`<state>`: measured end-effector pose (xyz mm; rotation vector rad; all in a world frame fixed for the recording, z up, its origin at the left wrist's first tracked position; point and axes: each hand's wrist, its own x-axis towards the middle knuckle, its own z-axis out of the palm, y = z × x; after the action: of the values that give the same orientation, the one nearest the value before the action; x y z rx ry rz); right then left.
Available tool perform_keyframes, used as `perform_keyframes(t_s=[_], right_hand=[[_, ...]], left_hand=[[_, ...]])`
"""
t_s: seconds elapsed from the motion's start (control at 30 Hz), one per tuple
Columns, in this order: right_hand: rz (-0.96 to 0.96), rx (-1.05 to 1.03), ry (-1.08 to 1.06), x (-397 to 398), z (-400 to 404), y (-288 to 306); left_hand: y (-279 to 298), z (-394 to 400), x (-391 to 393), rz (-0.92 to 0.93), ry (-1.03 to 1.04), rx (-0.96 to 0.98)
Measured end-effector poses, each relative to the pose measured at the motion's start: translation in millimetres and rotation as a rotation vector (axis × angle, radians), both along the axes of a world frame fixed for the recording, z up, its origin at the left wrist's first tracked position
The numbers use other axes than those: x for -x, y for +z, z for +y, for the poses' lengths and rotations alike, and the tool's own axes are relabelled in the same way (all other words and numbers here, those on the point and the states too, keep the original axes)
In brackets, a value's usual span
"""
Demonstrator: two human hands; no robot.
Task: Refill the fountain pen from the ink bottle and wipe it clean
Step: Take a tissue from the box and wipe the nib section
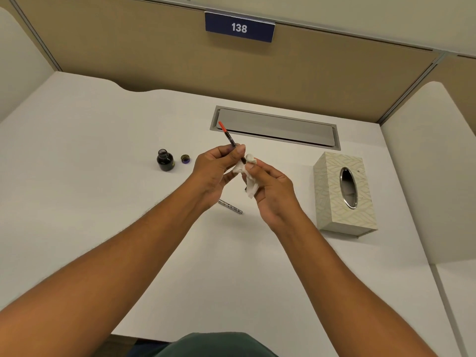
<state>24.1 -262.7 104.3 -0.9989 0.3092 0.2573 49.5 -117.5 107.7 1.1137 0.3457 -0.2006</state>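
My left hand (216,166) pinches the inner part of the fountain pen (228,137), a thin dark tube with a red end that points up and away. My right hand (270,186) holds a crumpled white tissue (248,173) wrapped around the pen's lower end, so the nib is hidden. The open ink bottle (165,160), dark glass, stands on the white desk (103,189) to the left, with its cap (185,158) lying beside it. A silver pen barrel (231,206) lies on the desk below my hands.
A patterned tissue box (332,202) with an oval metal opening stands at the right. A grey cable flap (278,127) is set into the desk behind my hands. Beige partition walls enclose the desk, with a blue sign reading 138 (239,27).
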Motion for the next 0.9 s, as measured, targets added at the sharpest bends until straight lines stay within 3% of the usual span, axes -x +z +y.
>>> perform_keyframes(t_s=[0.13, 0.3, 0.63, 0.9], right_hand=[[0.092, -0.224, 0.068, -1, 25, 3], [0.161, -0.294, 0.072, 1, 59, 7], [0.117, 0.107, -0.007, -3, 108, 6], [0.004, 0.093, 0.054, -7, 151, 24]], left_hand=[[1, 24, -1, -0.014, -0.026, 0.003], [3, 57, -1, -0.027, -0.014, -0.027], [16, 127, -10, 0.011, 0.074, -0.008], [7, 155, -12, -0.001, -0.021, -0.011]])
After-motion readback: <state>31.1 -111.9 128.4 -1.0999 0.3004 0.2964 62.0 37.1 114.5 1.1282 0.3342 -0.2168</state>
